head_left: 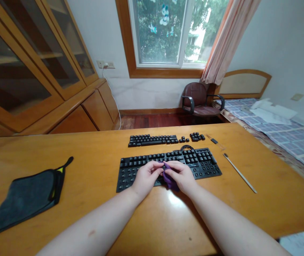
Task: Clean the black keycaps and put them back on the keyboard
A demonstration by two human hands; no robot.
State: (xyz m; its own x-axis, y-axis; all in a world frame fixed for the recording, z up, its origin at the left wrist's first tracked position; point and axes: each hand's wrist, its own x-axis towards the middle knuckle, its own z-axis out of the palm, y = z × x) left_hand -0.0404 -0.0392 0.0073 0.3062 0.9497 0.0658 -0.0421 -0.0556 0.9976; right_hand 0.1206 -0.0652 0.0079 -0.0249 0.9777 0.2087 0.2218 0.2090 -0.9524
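Over a black keyboard, my left hand and my right hand meet with their fingertips close together. A purple cloth hangs from the closed fingers of my right hand. The left thumb and fingers pinch a small dark piece, apparently a keycap, against the cloth; fingers hide most of it. The keyboard has caps on its upper rows, while bare switches show at its lower left and right. Behind it, loose black keycaps lie in rows, with a smaller group on the right.
At the right lie a thin brush and a small wire keycap puller. A folded dark grey cloth rests on the left of the wooden table. Beyond stand an office chair, a bed and a glass-fronted cabinet.
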